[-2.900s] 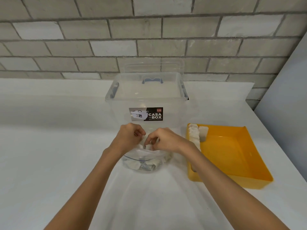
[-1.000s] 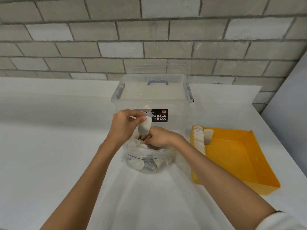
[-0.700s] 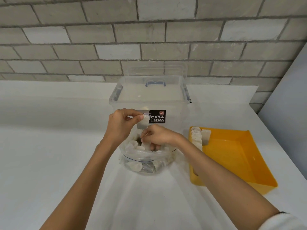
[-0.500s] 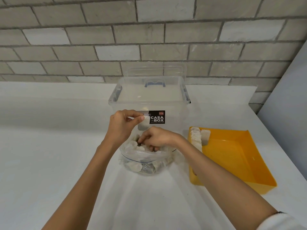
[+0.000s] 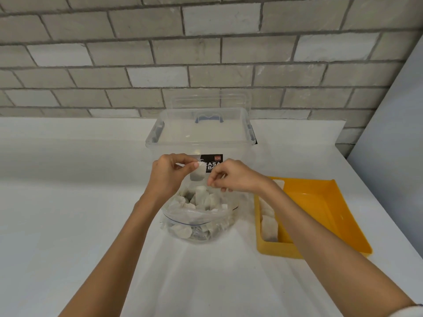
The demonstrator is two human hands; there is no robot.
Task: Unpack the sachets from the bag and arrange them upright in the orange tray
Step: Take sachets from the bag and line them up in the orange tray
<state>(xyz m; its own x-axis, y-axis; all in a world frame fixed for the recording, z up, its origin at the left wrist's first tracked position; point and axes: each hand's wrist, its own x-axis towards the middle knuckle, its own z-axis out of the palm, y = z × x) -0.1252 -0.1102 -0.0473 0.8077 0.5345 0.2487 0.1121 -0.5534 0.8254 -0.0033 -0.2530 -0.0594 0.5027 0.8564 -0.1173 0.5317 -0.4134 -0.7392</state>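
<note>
A clear zip bag full of small white sachets sits on the white counter in front of me. My left hand pinches one white sachet above the bag's mouth. My right hand hovers just right of it with fingers curled, thumb and forefinger pinched on what looks like the bag's thin rim. The orange tray lies to the right, partly behind my right forearm. A row of sachets stands along its left wall.
A clear plastic storage box with a black label stands directly behind the bag, close to my hands. A grey brick wall backs the counter and a pale panel closes off the right side. White counter stretches left.
My right hand has come up out of the bag, where it was digging among the sachets. My left hand keeps pinching the same sachet above the bag.
</note>
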